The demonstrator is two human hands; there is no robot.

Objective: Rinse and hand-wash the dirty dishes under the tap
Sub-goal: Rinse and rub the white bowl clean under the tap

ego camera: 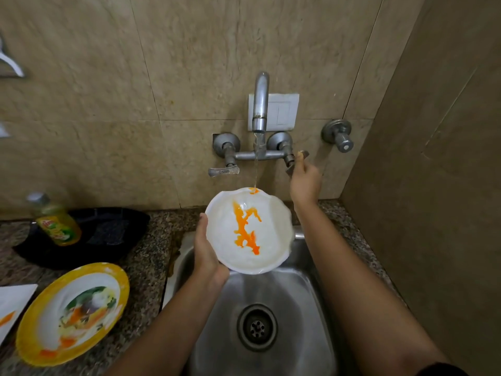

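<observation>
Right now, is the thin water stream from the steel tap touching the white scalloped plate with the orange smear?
Touching. The head view shows the water stream landing on the far rim of the white scalloped plate.

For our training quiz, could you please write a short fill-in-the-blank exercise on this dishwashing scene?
The left hand holds a white plate streaked with ____ sauce.
The right hand grips a handle of the running ____.
The yellow-rimmed plate lies on the ____ beside the sink.
Missing words: orange; tap; counter.
</observation>
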